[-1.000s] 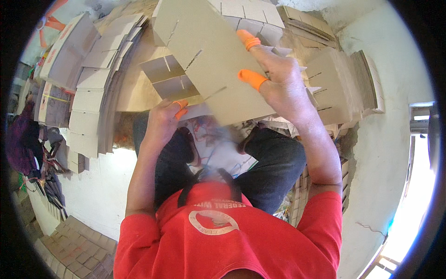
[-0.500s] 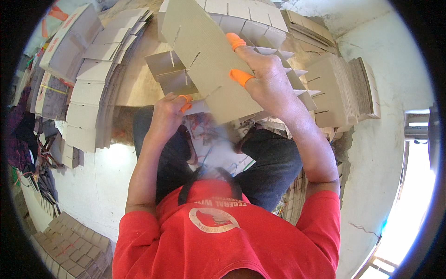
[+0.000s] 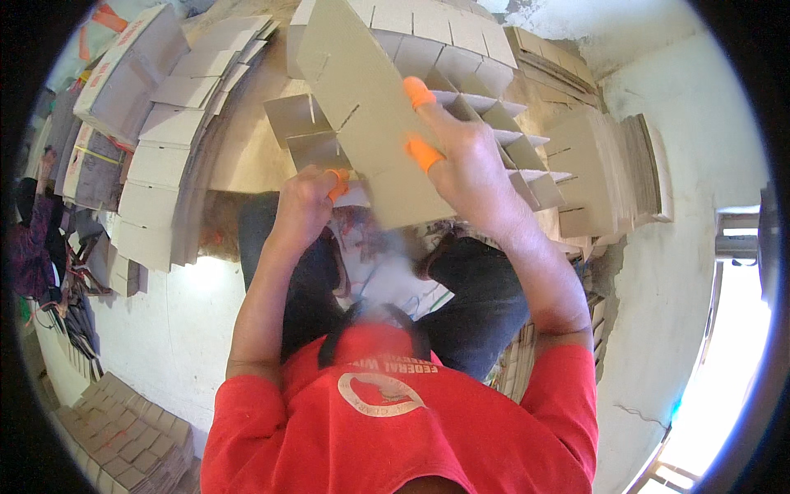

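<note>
A slotted cardboard partition [image 3: 354,99] stands tilted in front of me, its large flat panel facing up toward me. Cross strips [image 3: 306,121] stick out on its left, and a grid of interlocked strips [image 3: 485,115] shows on its right. My right hand [image 3: 473,169] grips the panel from the right; two fingers with orange finger covers press on its face, the others are hidden. My left hand [image 3: 311,198] is closed at the lower end of the left cross strips, an orange cover on one finger. What exactly it pinches is partly hidden.
Slotted cardboard sheets lie in a long stack [image 3: 169,123] at left, beside a carton [image 3: 127,78]. More sheets stand in a stack [image 3: 605,169] at right, near the wall [image 3: 683,107]. An assembled partition [image 3: 444,33] lies at the back. Folded cardboard [image 3: 123,432] sits at lower left.
The right hand has shifted slightly left and down along the panel. The left cross strips and the left hand have moved slightly right; both hands keep to the partition.
</note>
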Motion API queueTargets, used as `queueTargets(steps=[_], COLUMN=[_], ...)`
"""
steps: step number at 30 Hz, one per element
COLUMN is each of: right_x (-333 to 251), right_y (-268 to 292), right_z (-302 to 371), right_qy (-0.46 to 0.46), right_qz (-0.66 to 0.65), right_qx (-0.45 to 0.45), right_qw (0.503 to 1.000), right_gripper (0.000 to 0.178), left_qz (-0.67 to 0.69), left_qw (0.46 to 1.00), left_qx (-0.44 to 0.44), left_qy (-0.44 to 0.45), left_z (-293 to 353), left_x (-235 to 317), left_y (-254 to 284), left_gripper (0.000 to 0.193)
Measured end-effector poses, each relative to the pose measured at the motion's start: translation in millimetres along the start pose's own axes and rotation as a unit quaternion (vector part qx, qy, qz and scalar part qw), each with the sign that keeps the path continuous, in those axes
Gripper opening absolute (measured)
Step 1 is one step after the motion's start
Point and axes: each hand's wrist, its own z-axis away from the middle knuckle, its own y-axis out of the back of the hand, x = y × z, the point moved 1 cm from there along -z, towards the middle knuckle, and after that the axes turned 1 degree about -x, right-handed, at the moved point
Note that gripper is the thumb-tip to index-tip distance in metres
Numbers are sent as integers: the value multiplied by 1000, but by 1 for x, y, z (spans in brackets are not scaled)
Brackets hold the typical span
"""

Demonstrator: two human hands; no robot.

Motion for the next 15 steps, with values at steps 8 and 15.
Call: queueTargets(steps=[8,15], right_x=[30,11], right_y=[-41,-39], right_z=[11,-20], right_qy=[50,-5], right_qz=[-10,200], right_qx=[-79,-220], right_qw=[996,955], right_gripper=[63,61], left_qz=[-1,-10], left_qw=[1000,1000], left_qx=[-30,-9], left_qy=[1,5], left_z=[-5,-4], left_x=[17,5], left_y=[2,-4], left_gripper=[20,19])
